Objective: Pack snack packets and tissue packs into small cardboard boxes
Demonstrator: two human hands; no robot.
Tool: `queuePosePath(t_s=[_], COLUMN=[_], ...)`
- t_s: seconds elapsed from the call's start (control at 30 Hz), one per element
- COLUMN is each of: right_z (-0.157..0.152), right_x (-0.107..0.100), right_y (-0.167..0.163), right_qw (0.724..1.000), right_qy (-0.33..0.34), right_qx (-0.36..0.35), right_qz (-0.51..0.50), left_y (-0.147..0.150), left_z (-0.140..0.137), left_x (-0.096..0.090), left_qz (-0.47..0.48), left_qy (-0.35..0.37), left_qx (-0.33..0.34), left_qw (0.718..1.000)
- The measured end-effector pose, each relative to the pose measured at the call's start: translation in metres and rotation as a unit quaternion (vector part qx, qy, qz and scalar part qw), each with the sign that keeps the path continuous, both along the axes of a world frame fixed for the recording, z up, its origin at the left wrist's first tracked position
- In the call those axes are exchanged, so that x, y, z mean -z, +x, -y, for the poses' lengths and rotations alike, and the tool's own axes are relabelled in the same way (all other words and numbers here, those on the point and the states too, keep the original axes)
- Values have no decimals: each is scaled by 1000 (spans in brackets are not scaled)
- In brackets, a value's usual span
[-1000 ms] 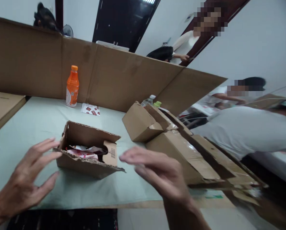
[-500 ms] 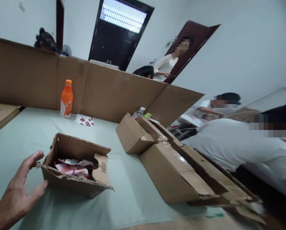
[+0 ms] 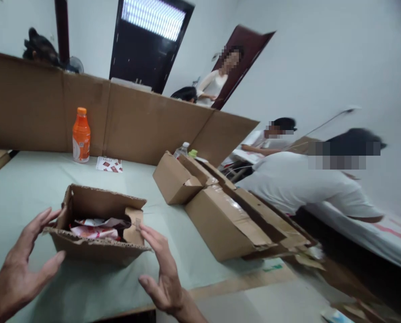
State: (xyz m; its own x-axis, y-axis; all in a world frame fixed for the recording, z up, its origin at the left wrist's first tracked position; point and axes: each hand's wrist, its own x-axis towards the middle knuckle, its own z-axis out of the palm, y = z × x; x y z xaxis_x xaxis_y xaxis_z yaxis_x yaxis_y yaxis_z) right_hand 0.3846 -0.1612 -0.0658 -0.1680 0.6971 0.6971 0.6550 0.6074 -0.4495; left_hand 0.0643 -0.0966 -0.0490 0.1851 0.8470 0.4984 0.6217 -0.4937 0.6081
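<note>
In front of me on the pale green cloth stands a small open cardboard box [image 3: 89,253]. Inside it lie a few crumpled pink and white packets [image 3: 94,231]. My left hand [image 3: 27,260] is at the box's left side, thumb and fingers spread around its near corner. On the other side, my right hand [image 3: 165,269] is spread too, its fingertips at the box's right flap and its thumb apart from the near wall. Whether either hand presses on the cardboard is hard to see.
Behind the box stand an orange bottle [image 3: 81,137] and a flat printed packet [image 3: 109,164] before a cardboard partition [image 3: 153,121]. To the right is a cluster of open cardboard boxes [image 3: 227,224] with bottles in it. A person in a white shirt [image 3: 294,179] leans over beyond.
My right hand has come into view and reached the right side of the box. The left hand stays at the left side. The view has swung to the right.
</note>
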Motion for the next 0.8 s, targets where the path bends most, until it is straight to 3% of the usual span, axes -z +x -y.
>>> queuePosePath(t_s=[0.13,0.23,0.4,0.63,0.8], right_z=[-4,-6,-9,-14,-29], right_x=[4,8,3,-6,-23], right_y=[-6,-9,-11,-1,6], right_qw=[1000,1000,999,999,996], right_qy=[-10,-11,-2,-19,-83], right_qx=[-13,-2,41,30,-3], right_qz=[-8,-10,-8,-27,-20], left_y=[11,15,21,27,23], left_z=[1,-1,-6,-14,-20], left_x=[-23,-29,-26,-25,-24], left_qz=[4,20,29,16,12], left_qy=[-31,-64,-51,100,21], left_qx=[49,56,-9,-22,24], left_qw=[998,996,998,995,999])
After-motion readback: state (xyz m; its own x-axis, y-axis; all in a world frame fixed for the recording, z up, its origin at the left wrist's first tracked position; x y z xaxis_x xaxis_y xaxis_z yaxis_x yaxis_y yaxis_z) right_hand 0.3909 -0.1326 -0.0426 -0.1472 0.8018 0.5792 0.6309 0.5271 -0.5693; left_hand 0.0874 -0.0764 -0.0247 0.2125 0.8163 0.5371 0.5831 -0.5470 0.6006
